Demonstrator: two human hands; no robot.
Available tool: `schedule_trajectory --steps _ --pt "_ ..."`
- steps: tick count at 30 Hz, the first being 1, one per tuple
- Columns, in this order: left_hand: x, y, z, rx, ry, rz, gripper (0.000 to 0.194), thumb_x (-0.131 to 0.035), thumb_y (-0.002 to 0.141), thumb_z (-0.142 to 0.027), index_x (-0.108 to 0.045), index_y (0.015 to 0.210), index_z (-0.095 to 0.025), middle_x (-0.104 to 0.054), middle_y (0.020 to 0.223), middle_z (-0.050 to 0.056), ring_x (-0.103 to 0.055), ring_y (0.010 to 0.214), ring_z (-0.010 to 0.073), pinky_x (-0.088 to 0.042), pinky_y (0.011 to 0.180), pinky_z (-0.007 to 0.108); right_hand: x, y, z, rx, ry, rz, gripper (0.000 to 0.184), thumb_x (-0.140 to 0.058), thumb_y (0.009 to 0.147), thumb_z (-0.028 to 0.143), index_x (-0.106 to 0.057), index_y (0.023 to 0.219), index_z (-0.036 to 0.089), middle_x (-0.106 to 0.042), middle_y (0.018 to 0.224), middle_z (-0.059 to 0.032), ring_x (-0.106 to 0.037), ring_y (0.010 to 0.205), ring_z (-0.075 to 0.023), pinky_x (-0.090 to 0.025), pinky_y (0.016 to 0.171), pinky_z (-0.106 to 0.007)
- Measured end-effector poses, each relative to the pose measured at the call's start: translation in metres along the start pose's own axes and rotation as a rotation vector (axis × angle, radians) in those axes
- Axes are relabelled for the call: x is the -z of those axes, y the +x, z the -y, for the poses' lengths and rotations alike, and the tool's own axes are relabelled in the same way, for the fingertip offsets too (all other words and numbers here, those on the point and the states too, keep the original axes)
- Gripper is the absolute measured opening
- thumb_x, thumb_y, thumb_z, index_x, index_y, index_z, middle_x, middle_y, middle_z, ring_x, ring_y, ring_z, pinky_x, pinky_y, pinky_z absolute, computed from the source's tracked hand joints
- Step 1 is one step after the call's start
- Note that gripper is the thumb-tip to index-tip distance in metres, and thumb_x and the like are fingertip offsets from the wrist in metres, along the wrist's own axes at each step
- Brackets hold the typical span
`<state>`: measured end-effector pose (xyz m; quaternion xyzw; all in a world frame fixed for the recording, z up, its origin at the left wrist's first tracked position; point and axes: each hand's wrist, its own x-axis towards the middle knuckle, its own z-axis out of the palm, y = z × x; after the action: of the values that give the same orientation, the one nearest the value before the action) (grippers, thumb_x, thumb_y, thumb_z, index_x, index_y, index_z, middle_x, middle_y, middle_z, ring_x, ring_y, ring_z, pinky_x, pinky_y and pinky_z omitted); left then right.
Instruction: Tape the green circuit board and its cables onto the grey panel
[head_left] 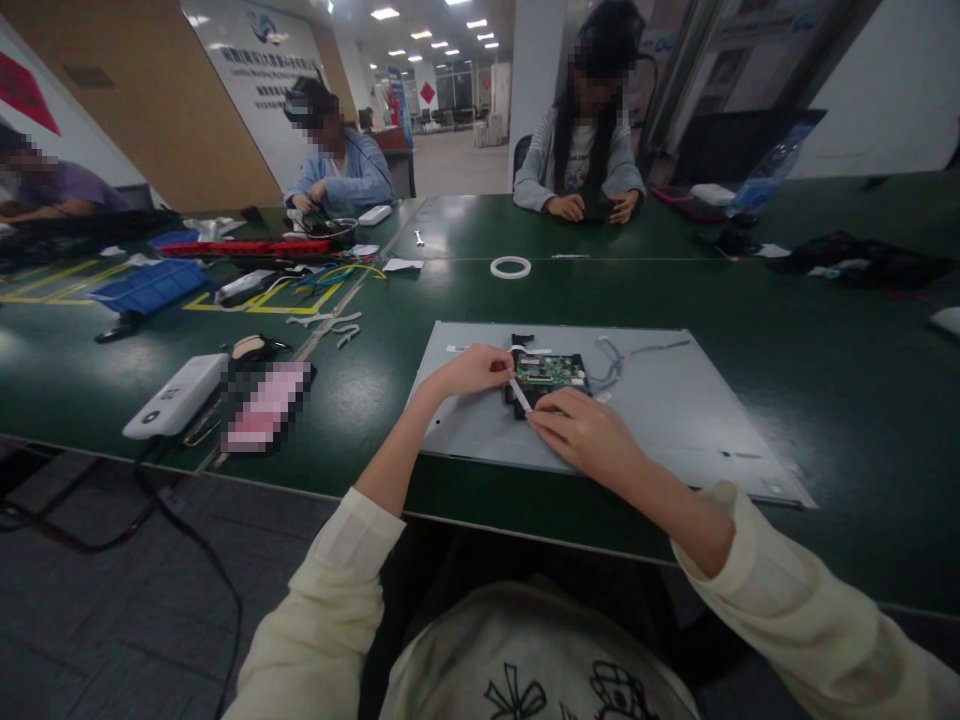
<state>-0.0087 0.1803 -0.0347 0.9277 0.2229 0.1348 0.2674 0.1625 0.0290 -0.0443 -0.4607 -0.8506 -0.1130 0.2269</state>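
Two bare hands meet near the middle of the frame, over a flat grey panel (645, 420) lying on a dark green table (322, 340). The left hand (480, 368) pinches the upper end of a narrow white strip (521, 396) between its fingertips; the right hand (583, 430) grasps the lower end, so the strip slants down to the right. Just beside it, on the panel, is a green circuit board (551, 370) with black parts around it, and thin grey-blue wires (615, 362) curl away to its right.

Above the panel, at upper centre, a white ring (511, 267) like a roll of tape lies flat. At left sit a white device (176, 397) with a dark cable, a pink phone-like object (268, 405), blurred into squares, and, farther up, a blue bin (148, 286). Across the table, two people sit at upper left and upper right of centre; another is partly visible at the far left edge.
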Motion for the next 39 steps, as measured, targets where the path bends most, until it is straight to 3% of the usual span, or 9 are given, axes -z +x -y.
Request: schedule_trajectory --steps 17,29,39 --pt "0.0004 -0.0019 0.0009 -0.044 0.046 -0.018 0.020 -0.046 0.083 -0.024 -0.061 0.073 -0.014 -0.055 0.063 -0.001 -0.049 0.061 0.0113 -0.035 0.059 0.021 -0.0050 -0.0064 0.0018 0.008 0.025 -0.073 0.021 -0.049 0.089 0.019 -0.070 0.086 0.016 -0.068 0.090 -0.0072 -0.060 0.081 -0.0180 -0.047 0.076 -0.033" --pt "0.0026 -0.0064 0.0005 -0.001 0.024 -0.018 0.020 -0.048 0.081 -0.025 -0.060 0.070 -0.015 -0.052 0.059 -0.003 -0.046 0.058 0.0104 -0.032 0.056 0.021 -0.0058 -0.0049 -0.0017 -0.081 0.224 -0.070 0.019 -0.051 0.086 0.017 -0.070 0.085 0.019 -0.068 0.089 -0.0063 -0.060 0.083 -0.0172 -0.049 0.075 -0.032" --pt "-0.0052 -0.0049 -0.0005 -0.034 0.244 -0.027 0.017 -0.049 0.083 -0.024 -0.058 0.070 -0.017 -0.056 0.062 -0.001 -0.049 0.057 0.0125 -0.030 0.055 0.023 -0.0052 -0.0092 0.0030 0.053 -0.059 0.049 0.017 -0.052 0.085 0.012 -0.069 0.088 0.015 -0.066 0.088 -0.0087 -0.058 0.080 -0.0194 -0.048 0.073 -0.034"
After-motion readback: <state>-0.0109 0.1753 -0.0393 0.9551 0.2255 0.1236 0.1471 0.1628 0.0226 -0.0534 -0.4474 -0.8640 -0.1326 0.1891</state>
